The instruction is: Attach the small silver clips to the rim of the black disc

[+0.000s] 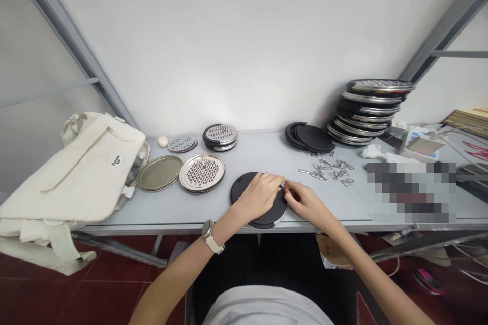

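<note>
The right hand (304, 199) has thumb and forefinger pinched together on a small, shiny metal piece (282, 186) at the right edge of a black disc (272, 213). The left hand (260, 194) lies palm down across the disc, its fingertips meeting the right hand's at that piece; whether they also pinch it one cannot tell. The disc lies flat on the table (251, 152), under the left palm and just left of the right hand's pinch, close to the front edge. It is round, matt and plain, with a small slot in its surface on the far left side and a thin silver rim showing along the side nearest the person; the palm hides much of its middle. The metal piece is bright and narrow, mostly covered by the fingers. Right of the pinch and a little farther off, metal links (325, 168) lie loose in a scatter, with black covers (314, 138) just behind them and a tall, uneven stack (368, 111) of silver-rimmed discs beyond, to the right. Left of the grip lies a perforated plate (203, 172), its pale face cut with a dense pattern, and next to it a dull greenish lid (160, 173). Farthest left, a cream bag (82, 167) slumps over the table's edge.
</note>
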A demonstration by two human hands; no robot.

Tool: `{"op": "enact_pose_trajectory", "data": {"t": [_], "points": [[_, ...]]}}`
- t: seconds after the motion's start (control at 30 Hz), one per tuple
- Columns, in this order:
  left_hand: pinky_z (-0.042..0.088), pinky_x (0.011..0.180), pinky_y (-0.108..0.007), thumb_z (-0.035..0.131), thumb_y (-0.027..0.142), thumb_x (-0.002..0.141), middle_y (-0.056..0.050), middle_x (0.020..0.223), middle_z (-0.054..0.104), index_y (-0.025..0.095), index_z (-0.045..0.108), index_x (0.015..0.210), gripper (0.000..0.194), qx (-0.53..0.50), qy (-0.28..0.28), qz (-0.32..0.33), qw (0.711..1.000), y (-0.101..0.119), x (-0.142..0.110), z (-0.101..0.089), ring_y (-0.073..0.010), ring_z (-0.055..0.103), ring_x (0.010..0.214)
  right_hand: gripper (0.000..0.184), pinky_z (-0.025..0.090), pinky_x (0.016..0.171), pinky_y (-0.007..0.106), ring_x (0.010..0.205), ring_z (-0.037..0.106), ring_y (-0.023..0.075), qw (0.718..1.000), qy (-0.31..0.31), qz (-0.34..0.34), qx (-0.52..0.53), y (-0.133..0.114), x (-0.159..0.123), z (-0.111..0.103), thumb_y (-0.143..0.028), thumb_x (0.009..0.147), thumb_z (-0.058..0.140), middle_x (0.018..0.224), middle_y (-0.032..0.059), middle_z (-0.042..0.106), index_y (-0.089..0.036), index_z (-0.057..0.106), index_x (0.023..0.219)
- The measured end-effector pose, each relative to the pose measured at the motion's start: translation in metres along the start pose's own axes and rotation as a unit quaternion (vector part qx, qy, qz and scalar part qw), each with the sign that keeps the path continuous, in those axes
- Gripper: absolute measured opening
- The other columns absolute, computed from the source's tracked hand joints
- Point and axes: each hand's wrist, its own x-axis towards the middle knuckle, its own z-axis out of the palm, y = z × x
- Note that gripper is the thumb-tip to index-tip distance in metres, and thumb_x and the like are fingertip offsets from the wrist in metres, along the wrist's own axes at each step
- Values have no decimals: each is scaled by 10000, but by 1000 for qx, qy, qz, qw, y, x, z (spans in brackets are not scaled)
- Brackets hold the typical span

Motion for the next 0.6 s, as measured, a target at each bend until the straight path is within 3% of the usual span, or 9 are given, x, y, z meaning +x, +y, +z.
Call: {"op": "enact_pose_trajectory", "data": {"t": [0.6], "points": [[401,931,-352,393,133,958,-69,1089,624,154,513,1163,239,-1,2,2,1000,-1,0,1,-206,551,1045,201,351,604,273,606,475,151,1000,-1,0,-4,0,0,0,-238,904,382,629,-23,485,-214,382,704]]}}
